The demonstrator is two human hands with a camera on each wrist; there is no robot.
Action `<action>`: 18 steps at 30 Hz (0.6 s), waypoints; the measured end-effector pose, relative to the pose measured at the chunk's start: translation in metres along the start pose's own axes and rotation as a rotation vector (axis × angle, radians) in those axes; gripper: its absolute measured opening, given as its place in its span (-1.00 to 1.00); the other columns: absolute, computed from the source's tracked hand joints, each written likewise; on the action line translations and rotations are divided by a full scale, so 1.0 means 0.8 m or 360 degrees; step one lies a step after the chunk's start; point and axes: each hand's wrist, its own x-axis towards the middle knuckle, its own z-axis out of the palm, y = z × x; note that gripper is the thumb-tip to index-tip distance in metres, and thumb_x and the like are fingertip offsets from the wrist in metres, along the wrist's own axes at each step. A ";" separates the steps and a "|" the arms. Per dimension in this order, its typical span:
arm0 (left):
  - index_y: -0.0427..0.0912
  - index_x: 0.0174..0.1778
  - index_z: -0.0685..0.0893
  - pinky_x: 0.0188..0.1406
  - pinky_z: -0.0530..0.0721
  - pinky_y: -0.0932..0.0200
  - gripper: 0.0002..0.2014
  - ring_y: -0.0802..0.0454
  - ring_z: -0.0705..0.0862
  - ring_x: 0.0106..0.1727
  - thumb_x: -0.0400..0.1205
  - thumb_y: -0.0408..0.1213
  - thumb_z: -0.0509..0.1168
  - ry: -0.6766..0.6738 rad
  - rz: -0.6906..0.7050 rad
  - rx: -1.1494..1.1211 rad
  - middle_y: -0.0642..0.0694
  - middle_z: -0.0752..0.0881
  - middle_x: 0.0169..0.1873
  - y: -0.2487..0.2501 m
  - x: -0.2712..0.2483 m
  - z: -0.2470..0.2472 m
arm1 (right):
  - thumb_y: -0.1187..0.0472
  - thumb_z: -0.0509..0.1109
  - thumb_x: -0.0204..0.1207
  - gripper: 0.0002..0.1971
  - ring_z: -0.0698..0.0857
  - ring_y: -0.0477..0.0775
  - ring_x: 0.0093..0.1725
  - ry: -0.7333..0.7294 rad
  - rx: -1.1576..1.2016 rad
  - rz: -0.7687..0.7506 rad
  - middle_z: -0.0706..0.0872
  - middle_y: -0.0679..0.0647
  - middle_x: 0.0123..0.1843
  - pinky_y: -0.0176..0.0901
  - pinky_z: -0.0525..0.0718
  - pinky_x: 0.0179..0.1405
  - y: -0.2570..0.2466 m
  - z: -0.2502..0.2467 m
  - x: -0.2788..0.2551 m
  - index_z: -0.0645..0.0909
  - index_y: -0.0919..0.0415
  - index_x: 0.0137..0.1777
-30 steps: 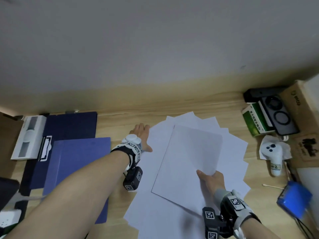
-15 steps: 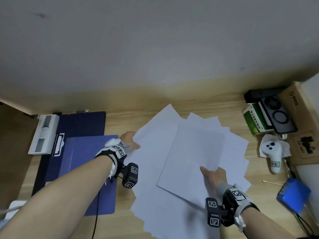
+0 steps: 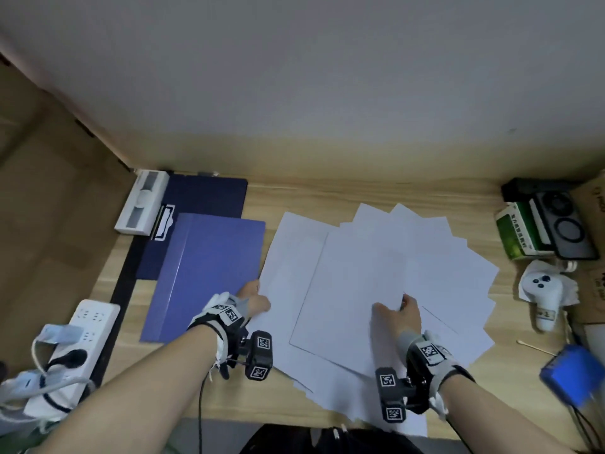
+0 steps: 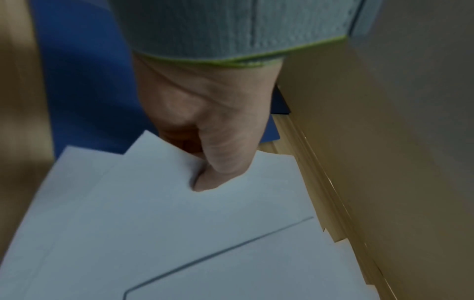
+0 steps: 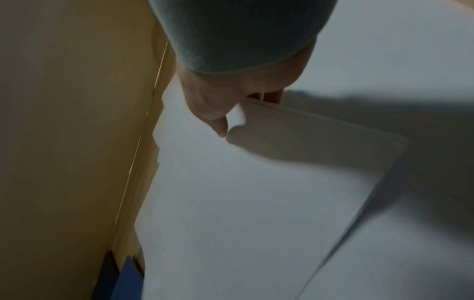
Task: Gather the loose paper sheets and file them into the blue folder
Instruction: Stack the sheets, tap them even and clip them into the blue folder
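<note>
Several white paper sheets [image 3: 360, 273] lie fanned out over the middle of the wooden desk. The blue folder [image 3: 209, 273] lies shut to their left, its right edge almost against the sheets. My left hand [image 3: 253, 299] pinches the left edge of the sheets [image 4: 179, 213], thumb [image 4: 218, 174] on top and fingers hidden underneath. My right hand [image 3: 396, 314] pinches a lifted edge of an upper sheet [image 5: 295, 138] near the middle of the spread, thumb [image 5: 218, 125] above it.
A darker blue clipboard [image 3: 203, 198] and a white device [image 3: 140, 201] lie behind the folder. A power strip [image 3: 75, 339] sits at the left front. At the right are a green box [image 3: 517, 234], a black case [image 3: 563, 224], a white controller [image 3: 540, 290] and a blue object [image 3: 573, 378].
My left hand has gone from lying flat at the spread's far left to pinching its left edge nearer to me, and a sheet swung with it. My right hand shifted slightly on the top sheets.
</note>
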 end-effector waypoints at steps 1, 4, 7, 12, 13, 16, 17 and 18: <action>-0.25 0.27 0.60 0.26 0.69 -0.15 -0.56 -0.19 0.68 0.12 0.45 -0.55 0.33 0.0023 -0.0021 -0.0032 -0.23 0.69 0.09 0.000 -0.013 0.004 | 0.18 0.39 0.22 -0.61 0.81 0.14 -0.17 0.0084 0.0018 -0.0038 0.80 0.04 -0.12 -0.17 0.72 -0.30 0.000 0.009 -0.010 0.57 0.03 0.09; -0.37 0.30 0.55 0.35 0.57 -0.08 -0.65 -0.25 0.63 0.20 0.60 -0.65 0.17 0.0067 -0.0002 -0.0174 -0.29 0.64 0.19 -0.004 -0.035 0.014 | 0.30 0.38 0.35 -0.73 0.76 0.14 -0.17 -0.0008 -0.0012 -0.0017 0.77 0.08 -0.12 -0.25 0.56 -0.28 0.000 0.029 -0.033 0.59 0.15 0.07; -0.29 0.44 0.49 0.34 0.49 0.02 -0.53 -0.23 0.54 0.36 0.57 -0.55 0.18 0.0136 -0.0048 -0.0352 -0.21 0.57 0.35 -0.007 -0.043 0.018 | 0.29 0.47 0.35 -0.80 0.74 0.15 -0.16 -0.0242 -0.0102 0.0006 0.76 0.14 -0.11 -0.13 0.68 -0.16 0.006 0.042 -0.035 0.57 0.20 -0.05; -0.19 0.49 0.51 0.48 0.49 -0.14 -0.20 -0.21 0.57 0.42 0.34 0.12 0.39 0.0072 -0.0041 -0.0609 -0.12 0.58 0.44 -0.025 -0.040 0.026 | 0.30 0.57 0.33 -0.76 0.76 0.24 -0.10 -0.0472 -0.0276 -0.0054 0.79 0.21 -0.09 0.05 0.75 -0.06 0.012 0.052 -0.029 0.66 0.32 -0.03; -0.17 0.43 0.56 0.43 0.56 -0.10 -0.26 -0.16 0.64 0.34 0.35 0.10 0.45 0.0057 -0.0016 -0.0620 -0.09 0.66 0.36 -0.024 -0.050 0.024 | 0.29 0.58 0.32 -0.76 0.76 0.23 -0.13 -0.0512 -0.0299 -0.0063 0.80 0.19 -0.12 0.01 0.73 -0.13 0.012 0.051 -0.030 0.69 0.32 -0.04; -0.06 0.26 0.61 0.16 0.65 0.13 -0.62 -0.07 0.73 0.13 0.52 -0.36 0.43 0.0011 0.0121 -0.0526 -0.04 0.76 0.10 -0.019 -0.074 0.022 | 0.22 0.58 0.23 -0.79 0.77 0.20 -0.22 -0.0568 -0.0263 -0.0069 0.84 0.17 -0.19 -0.03 0.71 -0.22 0.008 0.049 -0.033 0.74 0.26 -0.14; -0.10 0.28 0.61 0.13 0.68 0.12 -0.60 -0.08 0.74 0.11 0.53 -0.45 0.39 0.0019 0.0144 -0.0519 -0.06 0.76 0.08 -0.019 -0.077 0.020 | 0.22 0.58 0.22 -0.77 0.78 0.19 -0.21 -0.0574 -0.0245 -0.0054 0.85 0.18 -0.16 0.01 0.75 -0.18 0.004 0.048 -0.036 0.75 0.27 -0.13; -0.15 0.30 0.62 0.12 0.72 0.09 -0.59 -0.10 0.76 0.09 0.53 -0.50 0.37 0.0015 0.0190 -0.0560 -0.09 0.78 0.09 -0.016 -0.080 0.017 | 0.23 0.57 0.22 -0.75 0.78 0.18 -0.20 -0.0580 -0.0216 -0.0045 0.85 0.21 -0.12 0.05 0.78 -0.11 -0.002 0.047 -0.042 0.75 0.29 -0.09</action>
